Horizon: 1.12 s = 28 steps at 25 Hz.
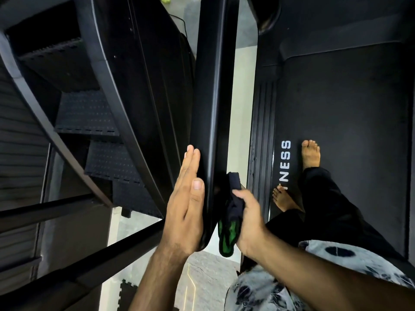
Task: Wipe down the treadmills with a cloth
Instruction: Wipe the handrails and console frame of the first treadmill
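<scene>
The handrail [213, 97] of the treadmill I stand on is what the next stroke depends on. Its long axis runs from its rounded end near my hands straight away toward 12 o'clock. My right hand [247, 223] is clenched around the cloth [233, 205], a dark rag with green showing at its lower end, bunched against the rail's 3 o'clock face close to that end. My left hand [186, 205] lies released, fingers straight, flat on the rail's 9 o'clock face, thumb on the edge, steadying it. Both hands sit level with each other, but the right one carries the rag, so I judge it should slide toward 12 o'clock along the rail.

At 3 o'clock of the rail is the treadmill's ribbed side strip [262, 131], then the dark belt [348, 108] under my bare feet. At 9 o'clock stands a stair machine [101, 135] with studded black steps. Pale floor [238, 86] shows between the machines.
</scene>
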Each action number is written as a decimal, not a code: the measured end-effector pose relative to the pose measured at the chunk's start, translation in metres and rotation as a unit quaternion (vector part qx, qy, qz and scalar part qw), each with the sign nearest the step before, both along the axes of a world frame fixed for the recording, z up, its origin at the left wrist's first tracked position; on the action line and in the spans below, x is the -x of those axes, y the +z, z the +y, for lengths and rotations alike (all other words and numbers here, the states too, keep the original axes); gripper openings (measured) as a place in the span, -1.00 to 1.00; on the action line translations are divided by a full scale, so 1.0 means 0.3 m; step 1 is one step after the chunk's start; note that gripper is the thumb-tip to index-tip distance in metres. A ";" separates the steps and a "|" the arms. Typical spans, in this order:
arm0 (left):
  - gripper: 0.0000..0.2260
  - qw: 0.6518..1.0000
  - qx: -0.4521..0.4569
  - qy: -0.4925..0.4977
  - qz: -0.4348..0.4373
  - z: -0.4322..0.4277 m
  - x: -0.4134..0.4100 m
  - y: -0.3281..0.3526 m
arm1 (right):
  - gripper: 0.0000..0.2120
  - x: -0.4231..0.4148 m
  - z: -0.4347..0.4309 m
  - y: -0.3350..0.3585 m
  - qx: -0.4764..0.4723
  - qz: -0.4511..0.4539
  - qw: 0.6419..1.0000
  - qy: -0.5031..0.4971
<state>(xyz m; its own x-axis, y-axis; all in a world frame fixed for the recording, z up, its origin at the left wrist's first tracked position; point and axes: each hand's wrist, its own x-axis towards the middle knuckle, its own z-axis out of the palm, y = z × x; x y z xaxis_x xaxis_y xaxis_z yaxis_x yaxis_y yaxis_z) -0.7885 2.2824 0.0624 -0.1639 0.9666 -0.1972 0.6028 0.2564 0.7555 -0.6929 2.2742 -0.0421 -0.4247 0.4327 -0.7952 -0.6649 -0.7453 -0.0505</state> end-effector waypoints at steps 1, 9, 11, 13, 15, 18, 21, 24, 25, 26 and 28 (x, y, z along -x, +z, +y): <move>-0.53 1.000 -0.001 -0.002 0.002 0.006 0.002 0.001 | -0.37 0.003 0.003 -0.024 0.013 0.025 1.000 0.001; -0.53 1.000 0.001 -0.009 0.020 0.034 0.007 -0.008 | -0.61 0.034 -0.017 -0.027 -0.104 -0.018 0.994 0.021; -0.53 1.000 0.000 -0.005 0.025 0.037 0.007 -0.007 | -0.61 0.039 0.065 -0.046 -0.168 -0.079 0.983 0.012; -0.53 1.000 0.000 -0.010 0.029 0.041 0.006 -0.008 | -0.58 0.046 0.123 -0.053 -0.199 -0.109 0.974 0.009; -0.52 0.999 0.003 -0.008 0.033 0.050 0.002 -0.007 | -0.57 0.042 0.094 -0.044 -0.210 -0.113 0.971 0.013; -0.52 0.999 0.002 -0.009 0.044 0.090 -0.002 -0.003 | -0.57 0.048 0.141 -0.079 -0.232 -0.131 0.963 0.020; -0.52 0.999 -0.006 -0.019 0.051 0.148 -0.004 -0.003 | -0.53 0.060 0.221 -0.085 -0.253 -0.144 0.957 0.017; -0.52 0.998 -0.004 -0.025 0.058 0.198 -0.008 -0.003 | -0.54 0.054 0.208 -0.087 -0.269 -0.133 0.954 0.026; -0.52 0.998 -0.005 -0.027 0.062 0.209 -0.007 -0.003 | -0.54 0.053 0.247 -0.109 -0.268 -0.137 0.953 0.023; -0.51 0.997 -0.005 -0.032 0.066 0.222 -0.006 -0.006 | -0.50 0.053 0.293 -0.116 -0.272 -0.147 0.951 0.017; -0.50 0.997 -0.006 -0.040 0.072 0.243 -0.008 -0.012 | -0.46 0.061 0.338 -0.110 -0.268 -0.158 0.950 0.003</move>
